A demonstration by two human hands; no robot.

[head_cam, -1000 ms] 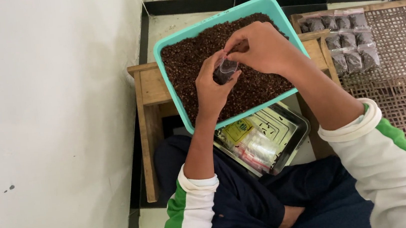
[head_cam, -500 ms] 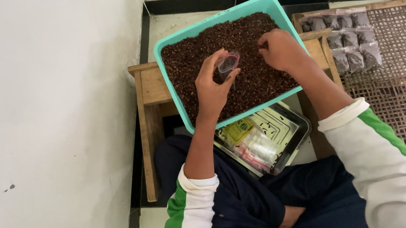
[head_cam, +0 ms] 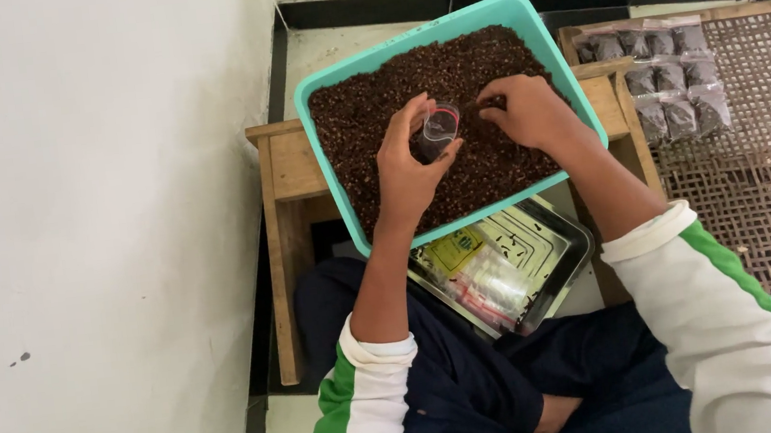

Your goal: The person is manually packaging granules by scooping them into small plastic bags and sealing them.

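A teal plastic tub full of small dark brown pieces rests on a low wooden stool. My left hand holds a small clear plastic bag open over the tub's contents. Just to the right, my right hand has its fingers pinched together in the dark brown pieces, close to the bag's mouth.
A metal tray with empty plastic bags and a yellow label lies on my lap below the tub. Several filled small bags lie on a woven rattan mat to the right. A white wall stands close on the left.
My right hand has left the bag's mouth, gone right onto the pieces, and has come back toward the bag. My left hand has kept the bag in place.
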